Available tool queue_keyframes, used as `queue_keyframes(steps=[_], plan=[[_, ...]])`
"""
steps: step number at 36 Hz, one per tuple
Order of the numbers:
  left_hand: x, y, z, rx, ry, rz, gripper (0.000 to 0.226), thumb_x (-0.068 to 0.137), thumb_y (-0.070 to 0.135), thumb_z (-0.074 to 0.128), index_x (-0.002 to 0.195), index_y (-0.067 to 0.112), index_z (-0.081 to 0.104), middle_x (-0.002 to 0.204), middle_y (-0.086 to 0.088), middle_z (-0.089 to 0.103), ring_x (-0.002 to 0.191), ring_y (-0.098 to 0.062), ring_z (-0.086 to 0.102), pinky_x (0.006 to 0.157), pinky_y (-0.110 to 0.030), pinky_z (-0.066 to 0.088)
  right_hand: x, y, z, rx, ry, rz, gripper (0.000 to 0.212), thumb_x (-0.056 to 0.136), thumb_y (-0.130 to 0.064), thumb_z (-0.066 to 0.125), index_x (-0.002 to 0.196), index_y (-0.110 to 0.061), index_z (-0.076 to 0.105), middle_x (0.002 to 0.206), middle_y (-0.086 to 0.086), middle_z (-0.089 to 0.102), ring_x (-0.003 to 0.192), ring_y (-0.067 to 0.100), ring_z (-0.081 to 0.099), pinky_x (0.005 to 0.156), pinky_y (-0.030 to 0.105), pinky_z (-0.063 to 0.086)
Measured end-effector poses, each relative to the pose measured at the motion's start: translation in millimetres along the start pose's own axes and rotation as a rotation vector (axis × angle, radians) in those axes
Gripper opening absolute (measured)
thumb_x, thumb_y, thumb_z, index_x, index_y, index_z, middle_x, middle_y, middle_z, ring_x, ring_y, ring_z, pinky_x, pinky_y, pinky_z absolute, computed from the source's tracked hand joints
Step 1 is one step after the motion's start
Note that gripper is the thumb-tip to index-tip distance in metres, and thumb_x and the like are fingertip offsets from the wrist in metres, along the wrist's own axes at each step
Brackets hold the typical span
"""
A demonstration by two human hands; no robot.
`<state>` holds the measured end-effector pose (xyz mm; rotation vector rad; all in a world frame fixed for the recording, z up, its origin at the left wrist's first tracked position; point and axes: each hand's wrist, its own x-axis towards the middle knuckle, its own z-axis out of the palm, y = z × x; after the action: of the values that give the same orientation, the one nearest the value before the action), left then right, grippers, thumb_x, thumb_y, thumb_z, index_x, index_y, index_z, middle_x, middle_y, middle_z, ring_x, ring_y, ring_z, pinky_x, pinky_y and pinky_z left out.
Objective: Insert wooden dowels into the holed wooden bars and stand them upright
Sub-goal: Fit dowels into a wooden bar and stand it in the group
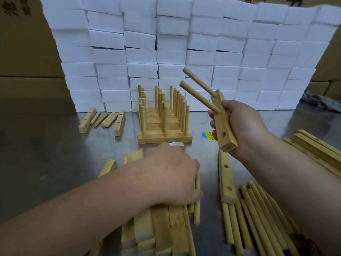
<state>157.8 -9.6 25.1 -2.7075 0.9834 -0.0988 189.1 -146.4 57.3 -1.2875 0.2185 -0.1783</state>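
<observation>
My right hand [239, 126] grips a holed wooden bar [224, 130] in the air, tilted. Two dowels [198, 93] stick out of its upper holes toward the upper left, and one hole near its lower end is bare. My left hand [175, 174] lies palm down on a pile of bars and dowels [166, 228] at the front, its fingers curled over loose dowels [197, 206]. Several finished bars with upright dowels [164, 122] stand in a block at the table's middle.
Loose dowels [258, 218] lie at the front right beside a flat holed bar [226, 178]. More bars [317, 150] lie at the right edge. Bars and dowels [103, 120] rest at the back left. A wall of white foam blocks [184, 52] lines the steel table's [55, 154] back.
</observation>
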Motion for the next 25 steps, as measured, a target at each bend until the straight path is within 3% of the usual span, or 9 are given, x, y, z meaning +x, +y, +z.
queue_keyframes(steps=[4, 7, 10, 13, 17, 20, 25], plan=[[1.0, 5.1, 5.3, -0.036, 0.04, 0.033, 0.04, 0.089, 0.05, 0.039, 0.116, 0.021, 0.045, 0.102, -0.003, 0.06, 0.099, -0.026, 0.049, 0.092, -0.04, 0.034, -1.1, -0.4, 1.2, -0.01, -0.004, -0.002, 0.022, 0.091, -0.021, 0.045, 0.081, -0.01, 0.061, 0.061, 0.001, 0.058, 0.044, 0.012, 0.045, 0.042, 0.021, 0.036], [0.6, 9.9, 7.0, -0.095, 0.052, 0.067, 0.035, 0.091, 0.045, 0.04, 0.117, 0.024, 0.048, 0.106, -0.002, 0.059, 0.102, -0.024, 0.049, 0.094, -0.038, 0.031, -2.3, 0.3, 2.1, -0.015, -0.006, 0.0, 0.023, 0.091, -0.021, 0.045, 0.078, -0.011, 0.06, 0.056, 0.0, 0.059, 0.044, 0.012, 0.044, 0.041, 0.02, 0.036], [1.0, 11.7, 6.4, -0.211, 0.053, 0.062, 0.036, 0.092, 0.046, 0.044, 0.119, 0.022, 0.046, 0.1, -0.002, 0.058, 0.102, -0.025, 0.05, 0.084, -0.035, 0.031, -2.1, 1.2, 2.1, -0.032, -0.009, -0.007, 0.024, 0.091, -0.021, 0.045, 0.077, -0.011, 0.06, 0.056, -0.001, 0.058, 0.045, 0.012, 0.044, 0.042, 0.021, 0.036], [0.7, 13.7, 5.0, -0.332, 0.01, 0.015, 0.046, 0.091, 0.046, 0.049, 0.127, 0.019, 0.038, 0.082, 0.002, 0.047, 0.103, -0.027, 0.05, 0.059, -0.028, 0.024, -1.8, 2.3, 2.3, -0.042, -0.009, -0.004, 0.024, 0.09, -0.022, 0.045, 0.076, -0.011, 0.061, 0.057, 0.0, 0.059, 0.045, 0.012, 0.044, 0.043, 0.021, 0.036], [4.0, 16.1, 8.2, -0.382, -0.018, -0.034, 0.055, 0.088, 0.046, 0.053, 0.131, 0.017, 0.037, 0.102, 0.0, 0.059, 0.103, -0.024, 0.053, 0.054, -0.026, 0.025, -1.4, 3.2, 2.4, -0.04, -0.011, 0.006, 0.023, 0.09, -0.022, 0.045, 0.078, -0.012, 0.061, 0.058, 0.0, 0.059, 0.045, 0.012, 0.044, 0.043, 0.02, 0.036], [5.5, 15.2, 9.2, -0.409, -0.028, -0.077, 0.051, 0.086, 0.046, 0.056, 0.127, 0.018, 0.043, 0.104, 0.0, 0.06, 0.098, -0.022, 0.056, 0.056, -0.025, 0.031, -0.5, 3.5, 2.2, -0.038, -0.007, 0.009, 0.024, 0.09, -0.023, 0.046, 0.077, -0.011, 0.061, 0.059, 0.0, 0.059, 0.046, 0.012, 0.044, 0.043, 0.022, 0.036], [8.0, 4.5, 2.8, -0.515, 0.066, -0.214, 0.018, 0.087, 0.032, 0.053, 0.097, 0.021, 0.062, 0.084, 0.003, 0.066, 0.078, -0.014, 0.06, 0.06, -0.02, 0.043, 0.1, 1.0, 0.6, -0.026, 0.008, -0.008, 0.024, 0.09, -0.022, 0.046, 0.077, -0.01, 0.062, 0.06, 0.001, 0.058, 0.044, 0.013, 0.045, 0.042, 0.022, 0.035]])
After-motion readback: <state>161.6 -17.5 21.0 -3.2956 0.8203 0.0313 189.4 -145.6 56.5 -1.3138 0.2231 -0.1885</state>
